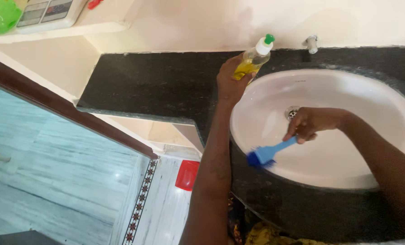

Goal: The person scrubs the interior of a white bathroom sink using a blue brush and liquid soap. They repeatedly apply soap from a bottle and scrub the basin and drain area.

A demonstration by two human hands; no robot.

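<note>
Our left hand (229, 79) has its fingers wrapped tight around a clear bottle (252, 61) of yellow soap, held tipped over the black table (157, 86), just past the sink (347, 104) rim. It looks light and may be slippery, so we hold it round the middle. Our right hand (309, 124) has its fingers closed on the handle of a blue brush (268, 153). The brush looks stiff and light. Its bristles touch the white sink wall, below our fingers.

Red tray (187, 174), wall tap (310, 43)
</note>
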